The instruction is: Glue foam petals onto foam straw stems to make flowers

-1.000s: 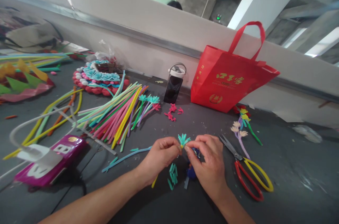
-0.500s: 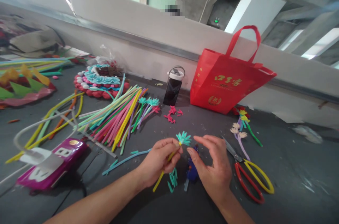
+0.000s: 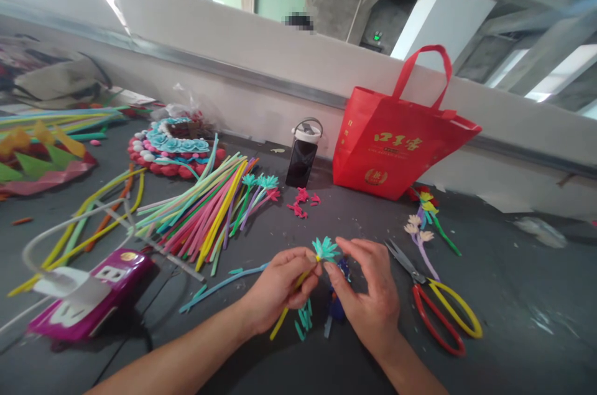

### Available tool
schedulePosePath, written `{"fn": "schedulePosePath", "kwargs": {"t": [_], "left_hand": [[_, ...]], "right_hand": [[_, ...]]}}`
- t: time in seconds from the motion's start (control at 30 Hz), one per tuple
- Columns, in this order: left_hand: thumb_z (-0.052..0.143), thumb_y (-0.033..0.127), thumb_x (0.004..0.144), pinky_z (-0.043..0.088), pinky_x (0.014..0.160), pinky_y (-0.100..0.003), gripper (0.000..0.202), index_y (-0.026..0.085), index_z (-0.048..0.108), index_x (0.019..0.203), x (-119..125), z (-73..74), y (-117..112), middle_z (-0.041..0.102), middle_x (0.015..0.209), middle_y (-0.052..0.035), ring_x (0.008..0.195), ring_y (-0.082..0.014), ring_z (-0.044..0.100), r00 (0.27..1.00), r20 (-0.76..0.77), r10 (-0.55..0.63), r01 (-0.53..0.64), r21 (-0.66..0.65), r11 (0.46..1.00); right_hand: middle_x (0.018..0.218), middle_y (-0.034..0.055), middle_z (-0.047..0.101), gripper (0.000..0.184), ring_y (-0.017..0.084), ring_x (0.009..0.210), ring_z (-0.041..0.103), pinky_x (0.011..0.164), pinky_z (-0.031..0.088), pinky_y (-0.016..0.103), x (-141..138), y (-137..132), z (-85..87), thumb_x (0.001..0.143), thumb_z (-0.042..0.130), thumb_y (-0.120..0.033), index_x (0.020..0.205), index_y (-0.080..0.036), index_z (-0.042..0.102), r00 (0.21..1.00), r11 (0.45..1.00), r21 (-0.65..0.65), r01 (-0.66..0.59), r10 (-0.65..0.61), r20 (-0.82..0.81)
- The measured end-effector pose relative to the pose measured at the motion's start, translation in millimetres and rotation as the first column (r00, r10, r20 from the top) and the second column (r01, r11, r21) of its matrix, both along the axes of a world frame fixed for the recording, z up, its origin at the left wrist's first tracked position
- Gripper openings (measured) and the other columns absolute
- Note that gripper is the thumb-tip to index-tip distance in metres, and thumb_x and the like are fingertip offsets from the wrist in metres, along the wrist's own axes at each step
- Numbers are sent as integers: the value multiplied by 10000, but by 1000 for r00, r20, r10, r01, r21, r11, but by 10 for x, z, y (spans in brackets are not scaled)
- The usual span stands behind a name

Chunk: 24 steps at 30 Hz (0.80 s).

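Observation:
My left hand [image 3: 280,286] pinches a yellow pipe-cleaner stem topped with a teal flower head [image 3: 324,249]. My right hand [image 3: 370,295] has its fingertips right at the teal petals, thumb and forefinger close around them. Beneath my hands on the dark table [image 3: 513,295] lie several short teal cut pieces [image 3: 304,317] and a blue piece [image 3: 338,305] partly hidden by my right hand.
Red-and-yellow scissors [image 3: 438,302] lie open to the right. A pile of coloured pipe cleaners [image 3: 205,202], a purple device [image 3: 93,295], a dark bottle [image 3: 302,155], a red tote bag [image 3: 396,140], finished flowers [image 3: 426,221] and a round decorated piece [image 3: 175,143] surround the work spot.
My right hand let go of the flower, drew back slightly, and its fingers have returned to the petals. The left hand kept hold of the stem.

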<state>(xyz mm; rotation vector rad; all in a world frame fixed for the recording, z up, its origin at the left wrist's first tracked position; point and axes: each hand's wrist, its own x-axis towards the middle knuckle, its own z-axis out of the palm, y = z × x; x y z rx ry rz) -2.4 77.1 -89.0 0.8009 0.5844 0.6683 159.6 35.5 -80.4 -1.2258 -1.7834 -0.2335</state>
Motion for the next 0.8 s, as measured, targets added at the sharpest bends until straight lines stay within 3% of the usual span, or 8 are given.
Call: {"fn": "schedulePosePath", "kwargs": {"t": [0.13,0.3,0.47,0.8], "left_hand": [[582,349,815,123,390,-195,216,161,536,718,11,-9,-12,377,471,69,408,-48,203,998,-56,11,-8,52,999],[581,356,809,124,408,-211,223,163,544,705,11,-11,-23,321,460,82,420,-54,191,996,-84,31,-23,93,995],[571,313,806,119,421,-223,181,163,556,706,7,-13,-17,283,460,91,424,-56,177,995,-93,26,-17,98,995],[557,281,807,134,427,-238,169,156,567,693,-10,-28,-29,305,493,84,434,-56,204,995,-83,57,-42,170,985]], "right_hand": [[1025,61,555,388,213,961,535,849,456,419,8,-6,46,857,623,-116,1215,-260,577,998,999,-13,-35,35,54],[973,41,572,260,212,938,541,846,440,420,12,12,40,850,636,-134,1070,-273,645,994,1000,-20,-14,16,107],[901,23,592,102,201,902,545,827,433,404,1,17,53,858,623,-159,903,-249,642,997,999,-53,-6,10,77],[889,32,585,57,210,917,535,828,440,402,12,-15,60,879,615,-186,879,-233,646,999,992,-123,-31,29,-21]]}}
